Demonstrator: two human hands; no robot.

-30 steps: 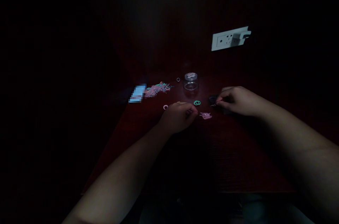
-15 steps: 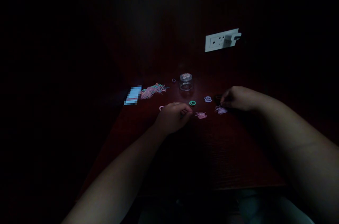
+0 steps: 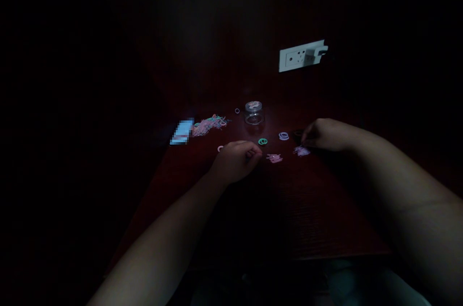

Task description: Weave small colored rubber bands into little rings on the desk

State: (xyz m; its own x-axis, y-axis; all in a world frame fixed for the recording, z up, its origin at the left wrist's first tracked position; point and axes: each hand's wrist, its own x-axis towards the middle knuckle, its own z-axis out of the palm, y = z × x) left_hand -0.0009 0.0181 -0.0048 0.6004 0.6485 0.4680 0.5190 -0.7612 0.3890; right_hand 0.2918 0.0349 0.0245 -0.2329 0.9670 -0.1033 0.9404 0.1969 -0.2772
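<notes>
On the dark red table (image 3: 318, 219) the right hand (image 3: 323, 135) rests knuckles up, fingers curled down with their tips pinched at a small pale pink cluster (image 3: 301, 151); in this dim light I cannot tell whether it grips the cluster or only touches it. Just left of those fingertips lies a lilac ring (image 3: 284, 136), apart from the hand. The left hand (image 3: 237, 159) sits in a loose fist near the table's middle, and whether anything is inside it is hidden. A green ring (image 3: 263, 141) lies just beyond its knuckles, a second pink cluster (image 3: 274, 157) just to its right, and a pink ring (image 3: 220, 148) at its far left side. Between the two hands the wood is bare. Farther back stands a small clear jar (image 3: 254, 112), with a tiny dark ring (image 3: 237, 111) beside it and a heap of coloured bands (image 3: 210, 123) to the left, near the table's left edge. A white wall socket (image 3: 302, 56) hangs on the wall behind.
</notes>
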